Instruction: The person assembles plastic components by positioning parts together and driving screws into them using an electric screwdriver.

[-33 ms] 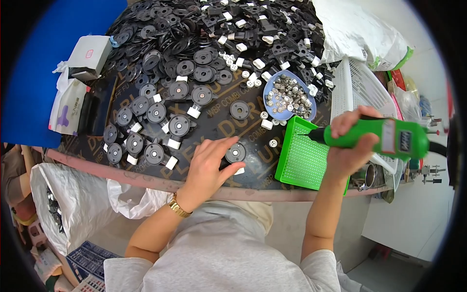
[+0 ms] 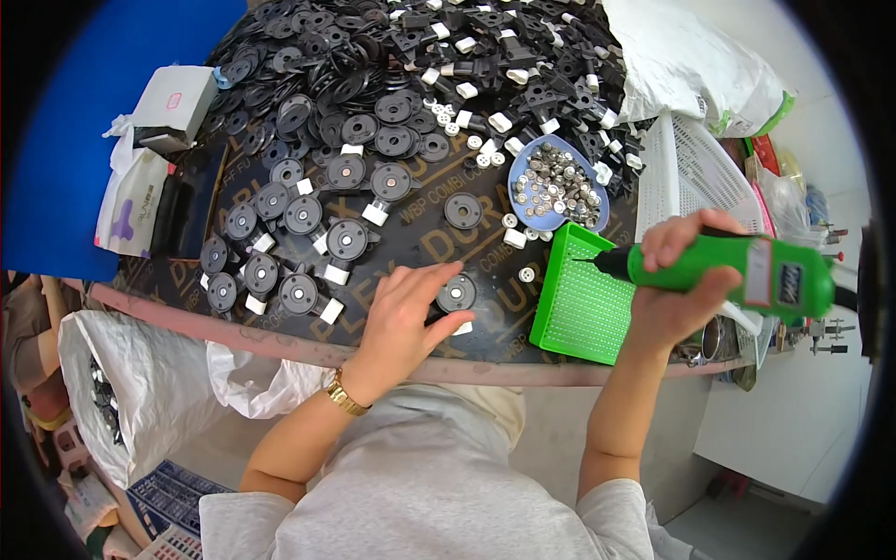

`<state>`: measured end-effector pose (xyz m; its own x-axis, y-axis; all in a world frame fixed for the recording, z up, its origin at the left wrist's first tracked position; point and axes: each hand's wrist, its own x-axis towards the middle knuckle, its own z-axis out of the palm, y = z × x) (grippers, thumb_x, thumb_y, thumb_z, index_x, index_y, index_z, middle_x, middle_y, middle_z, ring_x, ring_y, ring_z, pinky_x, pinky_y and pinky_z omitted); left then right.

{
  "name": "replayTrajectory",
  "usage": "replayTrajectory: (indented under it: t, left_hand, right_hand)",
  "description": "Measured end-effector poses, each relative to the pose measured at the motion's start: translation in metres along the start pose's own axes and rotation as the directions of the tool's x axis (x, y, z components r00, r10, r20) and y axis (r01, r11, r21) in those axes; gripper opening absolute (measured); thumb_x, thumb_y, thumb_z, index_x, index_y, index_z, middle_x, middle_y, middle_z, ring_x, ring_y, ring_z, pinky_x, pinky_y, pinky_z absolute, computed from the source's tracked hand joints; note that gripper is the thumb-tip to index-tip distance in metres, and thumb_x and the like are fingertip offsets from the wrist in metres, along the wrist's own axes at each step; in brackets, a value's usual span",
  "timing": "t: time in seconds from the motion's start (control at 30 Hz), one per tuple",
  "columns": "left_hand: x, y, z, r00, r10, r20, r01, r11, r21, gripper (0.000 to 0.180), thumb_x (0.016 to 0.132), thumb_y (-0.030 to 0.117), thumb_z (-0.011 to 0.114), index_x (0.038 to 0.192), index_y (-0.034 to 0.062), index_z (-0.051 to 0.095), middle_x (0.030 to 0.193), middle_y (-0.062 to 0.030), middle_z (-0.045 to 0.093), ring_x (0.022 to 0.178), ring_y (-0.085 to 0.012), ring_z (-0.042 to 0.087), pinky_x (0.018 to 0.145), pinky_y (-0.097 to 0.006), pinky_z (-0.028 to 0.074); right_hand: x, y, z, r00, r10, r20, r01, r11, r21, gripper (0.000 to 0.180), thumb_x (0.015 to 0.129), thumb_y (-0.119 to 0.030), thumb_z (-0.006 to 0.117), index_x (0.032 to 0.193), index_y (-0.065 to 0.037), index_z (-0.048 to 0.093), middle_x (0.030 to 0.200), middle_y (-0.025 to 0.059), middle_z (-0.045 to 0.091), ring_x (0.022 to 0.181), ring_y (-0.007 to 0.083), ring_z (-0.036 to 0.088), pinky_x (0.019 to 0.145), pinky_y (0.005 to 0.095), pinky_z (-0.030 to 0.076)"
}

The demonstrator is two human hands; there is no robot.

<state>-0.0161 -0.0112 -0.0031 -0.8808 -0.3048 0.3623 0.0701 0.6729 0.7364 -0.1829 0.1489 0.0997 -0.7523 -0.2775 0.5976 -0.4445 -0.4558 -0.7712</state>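
Black round disc (image 2: pixel 457 293) with centre hole, flat on dark table near front edge, white block touching its lower side, green electric screwdriver (image 2: pixel 737 271) held level, bit pointing left over green tray

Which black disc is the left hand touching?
The disc at the left hand's fingertips, lying alone near the table's front edge, right of the neat rows; the other discs lie farther back.

Left hand (image 2: pixel 403 313) is lying palm down, fingers extended and slightly spread, wrist bearing a gold watch. Right hand (image 2: pixel 674 285) is curling in a closed grip, forearm rising from below.
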Motion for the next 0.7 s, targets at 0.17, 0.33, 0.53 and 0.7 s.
replayTrajectory:
  t: [0.17, 0.33, 0.53, 0.7]
  left_hand:
    - [0.003, 0.001, 0.001, 0.999, -0.006, 0.047, 0.008, 0.999, -0.038, 0.052, 0.070, 0.026, 0.073, 0.115, 0.0056, 0.056, 0.104, -0.0075, 0.061, 0.087, -0.0236, 0.052, 0.074, -0.034, 0.038]
    - [0.000, 0.004, -0.002, 0.999, -0.029, 0.040, 0.030, 0.999, -0.026, 0.052, 0.069, 0.024, 0.074, 0.114, 0.0046, 0.057, 0.105, -0.0094, 0.062, 0.088, -0.0248, 0.053, 0.078, -0.034, 0.040]
    - [0.002, 0.006, -0.002, 0.997, -0.051, 0.060, 0.051, 0.999, -0.009, 0.053, 0.065, 0.022, 0.077, 0.112, 0.0027, 0.059, 0.106, -0.0111, 0.062, 0.090, -0.0264, 0.054, 0.082, -0.035, 0.042]
    - [0.003, 0.006, -0.001, 0.998, -0.038, 0.050, 0.037, 0.999, 0.006, 0.054, 0.065, 0.022, 0.077, 0.112, 0.0025, 0.059, 0.106, -0.0109, 0.062, 0.090, -0.0263, 0.054, 0.082, -0.035, 0.042]
  right_hand:
    - [-0.009, 0.000, 0.032, 0.991, -0.052, 0.120, 0.051, 0.999, 0.012, 0.066, 0.079, -0.055, 0.059, 0.108, 0.001, 0.043, 0.061, 0.0052, 0.049, 0.049, 0.0140, 0.048, 0.045, 0.0240, 0.040]
    - [0.004, 0.006, -0.006, 0.996, -0.081, -0.030, 0.077, 0.993, -0.094, 0.058, 0.085, -0.056, 0.050, 0.107, -0.002, 0.046, 0.065, 0.0039, 0.045, 0.053, 0.0113, 0.041, 0.049, 0.0235, 0.033]
    - [-0.006, 0.029, -0.013, 1.000, 0.002, -0.029, -0.005, 0.993, -0.120, 0.058, 0.080, -0.053, 0.060, 0.103, -0.001, 0.044, 0.062, 0.0045, 0.044, 0.053, 0.0113, 0.043, 0.048, 0.0234, 0.036]
    - [-0.004, 0.043, -0.021, 0.998, -0.010, -0.058, 0.006, 0.997, -0.074, 0.057, 0.079, -0.049, 0.065, 0.100, 0.001, 0.047, 0.059, 0.0055, 0.050, 0.047, 0.0110, 0.047, 0.042, 0.0217, 0.037]
